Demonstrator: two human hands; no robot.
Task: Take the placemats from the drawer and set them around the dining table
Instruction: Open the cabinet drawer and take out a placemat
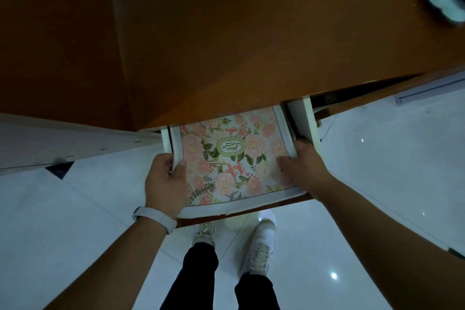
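Two hands grip the placemats inside the open drawer.
Left hand (pixel 166 181) pinches the left edge of the floral placemats (pixel 226 158), thumb on top; right hand (pixel 303 166) curls round the right edge, hard against the drawer (pixel 304 118) wall, lower centre of the frame. Both side edges bow upward, and the far end lies hidden beneath the bench (pixel 226 45) top. Lifted straight up, that end would likely catch the bench's underside and buckle. How many mats are held I cannot tell, so lower ones may slip from an uneven grip.

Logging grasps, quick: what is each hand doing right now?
Left hand: grips the left edge of the floral placemat.
Right hand: grips its right edge.
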